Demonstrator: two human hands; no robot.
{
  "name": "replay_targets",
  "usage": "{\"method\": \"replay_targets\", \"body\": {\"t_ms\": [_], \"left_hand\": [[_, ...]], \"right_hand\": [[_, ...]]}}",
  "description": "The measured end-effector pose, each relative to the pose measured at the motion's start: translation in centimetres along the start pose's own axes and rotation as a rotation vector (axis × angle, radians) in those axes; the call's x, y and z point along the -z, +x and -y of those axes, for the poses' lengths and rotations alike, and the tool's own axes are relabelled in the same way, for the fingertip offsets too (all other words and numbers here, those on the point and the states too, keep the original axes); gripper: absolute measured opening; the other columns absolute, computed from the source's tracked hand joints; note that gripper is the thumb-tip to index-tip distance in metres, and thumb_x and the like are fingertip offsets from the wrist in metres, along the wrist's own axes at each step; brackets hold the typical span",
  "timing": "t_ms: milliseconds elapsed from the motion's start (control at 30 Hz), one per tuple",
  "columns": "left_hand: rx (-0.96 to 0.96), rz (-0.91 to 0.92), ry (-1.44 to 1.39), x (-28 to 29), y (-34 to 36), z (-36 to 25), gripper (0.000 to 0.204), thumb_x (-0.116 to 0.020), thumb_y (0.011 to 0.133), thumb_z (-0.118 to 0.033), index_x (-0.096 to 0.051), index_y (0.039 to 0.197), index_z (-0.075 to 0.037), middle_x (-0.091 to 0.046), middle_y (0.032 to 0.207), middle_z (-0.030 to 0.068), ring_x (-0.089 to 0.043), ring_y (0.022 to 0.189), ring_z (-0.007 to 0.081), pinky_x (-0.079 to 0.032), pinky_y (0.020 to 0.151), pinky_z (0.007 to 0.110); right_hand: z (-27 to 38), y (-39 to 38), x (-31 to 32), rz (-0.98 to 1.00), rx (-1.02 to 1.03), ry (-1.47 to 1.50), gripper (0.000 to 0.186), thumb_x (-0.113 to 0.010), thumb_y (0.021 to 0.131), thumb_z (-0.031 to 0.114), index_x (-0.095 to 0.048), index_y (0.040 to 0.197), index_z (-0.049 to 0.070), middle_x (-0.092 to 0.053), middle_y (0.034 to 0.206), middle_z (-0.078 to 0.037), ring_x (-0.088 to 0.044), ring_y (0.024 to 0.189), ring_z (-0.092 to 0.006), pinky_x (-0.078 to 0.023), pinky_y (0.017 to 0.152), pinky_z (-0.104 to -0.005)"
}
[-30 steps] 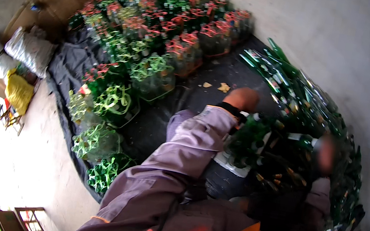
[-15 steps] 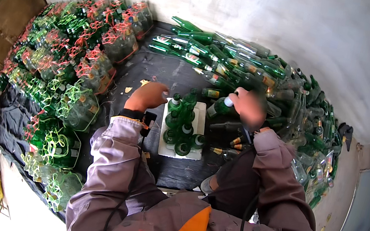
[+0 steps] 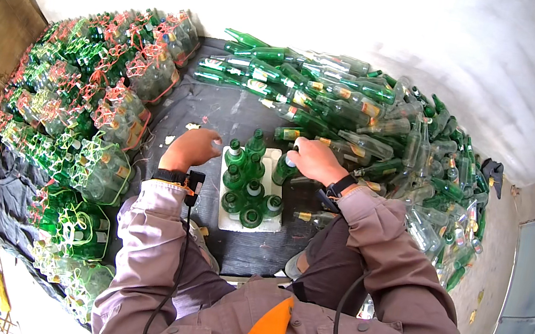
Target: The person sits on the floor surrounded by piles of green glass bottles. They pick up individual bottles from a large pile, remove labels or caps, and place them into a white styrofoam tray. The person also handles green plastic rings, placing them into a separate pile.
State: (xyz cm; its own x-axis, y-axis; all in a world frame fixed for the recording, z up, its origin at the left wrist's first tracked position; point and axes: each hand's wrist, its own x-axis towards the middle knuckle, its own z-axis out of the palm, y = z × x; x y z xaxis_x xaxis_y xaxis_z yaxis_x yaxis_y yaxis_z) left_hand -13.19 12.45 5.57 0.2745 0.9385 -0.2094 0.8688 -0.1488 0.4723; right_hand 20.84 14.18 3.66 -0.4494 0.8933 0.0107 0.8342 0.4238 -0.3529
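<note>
A white tray [image 3: 224, 221] lies on the dark ground sheet in front of me, with several green glass bottles [image 3: 252, 193] standing upright on it in a cluster. My right hand [image 3: 318, 161] grips another green bottle [image 3: 282, 172] by its upper part, at the tray's right edge. That bottle looks nearly upright; whether its base touches the tray I cannot tell. Left of the tray, my left hand [image 3: 192, 149] hovers with loosely bent fingers near the standing bottles and holds nothing I can see. Something pale shows at its fingertips.
Loose green and clear bottles [image 3: 354, 114] lie heaped at the far side and right. On the left stand bundles of bottles [image 3: 95, 159] tied with red and yellow-green string. A pale wall [image 3: 309, 4] closes the back. Cables run along both my sleeves.
My right hand has brought the green bottle leftward from the heap to the tray's right edge and turned it more upright. My left hand stays left of the tray. The whole view has shifted slightly.
</note>
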Motion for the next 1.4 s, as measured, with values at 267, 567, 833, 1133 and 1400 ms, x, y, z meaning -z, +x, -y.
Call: {"method": "replay_targets", "body": {"t_ms": [267, 567, 833, 1133, 1400], "left_hand": [[0.012, -0.007, -0.008, -0.3, -0.1, 0.9, 0.038, -0.073, 0.082, -0.027, -0.073, 0.116, -0.011, -0.074, 0.102, 0.0191, -0.070, 0.100, 0.0377, -0.055, 0.089, 0.044], [0.017, -0.002, -0.019, -0.1, -0.3, 1.0, 0.038, -0.073, 0.082, -0.026, -0.073, 0.117, -0.010, -0.075, 0.101, 0.0173, -0.071, 0.099, 0.0360, -0.055, 0.089, 0.043], [0.012, -0.001, -0.009, 0.0, -0.3, 0.6, 0.038, -0.073, 0.082, -0.025, -0.073, 0.117, -0.010, -0.075, 0.102, 0.0168, -0.071, 0.099, 0.0356, -0.055, 0.090, 0.043], [0.005, -0.011, 0.005, 0.1, -0.6, 0.7, 0.038, -0.075, 0.082, -0.026, -0.073, 0.116, -0.009, -0.075, 0.102, 0.0181, -0.071, 0.099, 0.0359, -0.055, 0.089, 0.043], [-0.117, -0.048, 0.066, -1.2, 0.5, 2.3, 0.038, -0.077, 0.081, -0.027, -0.073, 0.113, -0.007, -0.074, 0.103, 0.0201, -0.071, 0.097, 0.0378, -0.055, 0.086, 0.044]], "right_hand": [[2.7, -0.2, -0.7, 0.115, 0.019, 0.035, 0.031, -0.059, 0.093, 0.030, -0.062, 0.090, -0.001, -0.068, 0.082, -0.025, -0.067, 0.082, -0.0450, -0.053, 0.075, -0.0547], [3.6, -0.6, -1.7, 0.162, 0.021, 0.054, 0.032, -0.059, 0.092, 0.029, -0.063, 0.095, -0.002, -0.070, 0.087, -0.026, -0.068, 0.085, -0.0451, -0.054, 0.077, -0.0549], [4.0, -1.0, -1.9, 0.225, 0.050, 0.087, 0.034, -0.061, 0.092, 0.030, -0.065, 0.096, -0.003, -0.070, 0.086, -0.027, -0.069, 0.083, -0.0457, -0.055, 0.076, -0.0545], [3.4, -0.2, -0.5, 0.082, 0.044, 0.196, 0.033, -0.062, 0.093, 0.036, -0.066, 0.092, 0.002, -0.069, 0.084, -0.022, -0.067, 0.083, -0.0440, -0.052, 0.073, -0.0540], [2.7, -0.8, 0.9, 0.125, -0.010, 0.072, 0.027, -0.060, 0.090, 0.030, -0.069, 0.086, 0.004, -0.071, 0.085, -0.019, -0.069, 0.083, -0.0427, -0.055, 0.073, -0.0533]]}}
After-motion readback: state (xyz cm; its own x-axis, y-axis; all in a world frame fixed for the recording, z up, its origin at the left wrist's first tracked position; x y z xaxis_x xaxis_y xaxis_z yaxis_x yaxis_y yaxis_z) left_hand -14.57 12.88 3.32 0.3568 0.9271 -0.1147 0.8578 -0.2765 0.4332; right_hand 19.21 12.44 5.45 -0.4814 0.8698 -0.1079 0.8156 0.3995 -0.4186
